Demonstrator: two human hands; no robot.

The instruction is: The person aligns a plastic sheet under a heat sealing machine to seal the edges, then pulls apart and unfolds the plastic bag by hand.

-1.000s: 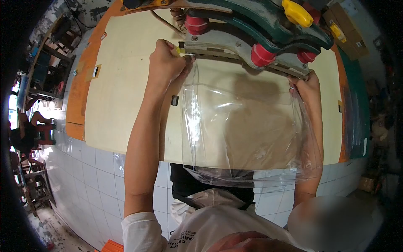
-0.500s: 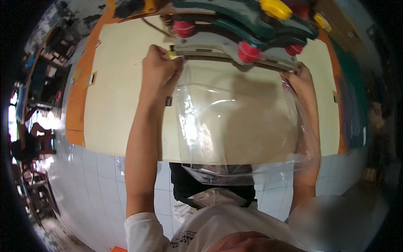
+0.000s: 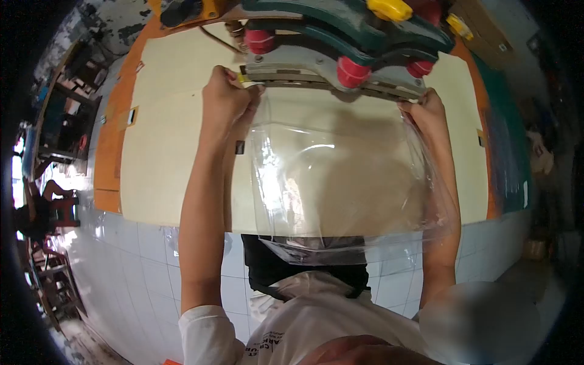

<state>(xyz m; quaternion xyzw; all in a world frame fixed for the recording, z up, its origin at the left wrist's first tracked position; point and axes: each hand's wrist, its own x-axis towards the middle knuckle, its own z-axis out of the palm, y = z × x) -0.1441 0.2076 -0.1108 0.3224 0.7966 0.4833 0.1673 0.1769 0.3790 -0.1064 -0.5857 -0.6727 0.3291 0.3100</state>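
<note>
Orange table border: runs along the left side, outside the pale table cover.
Left working margin: the cover has open room between its left edge and the left forearm; sideways movement is likely least restricted here.
Left hand: fingers pinched on the far-left corner of the clear plastic, close to the left end of the metal bar.
Black tab: on the cover, just right of the left forearm.
Clear plastic position: between the forearms, far edge at the metal bar; near edge overhangs the near edge of the cover, in front of the body. Whether the far edge enters beneath the bar cannot be told.
Hold, probable reason: the hands are apart, one per far corner, which would keep the far edge straight and parallel to the bar. The loose near part is unsupported and could drag.
Green machine: stands on the far side above the bar; red-wrapped knobs limit clearance above the far edge.
Right hand: fingers pinched on the far-right corner, beside the bar's right end.
Right working margin: a narrower strip of cover, then the green surface.
</note>
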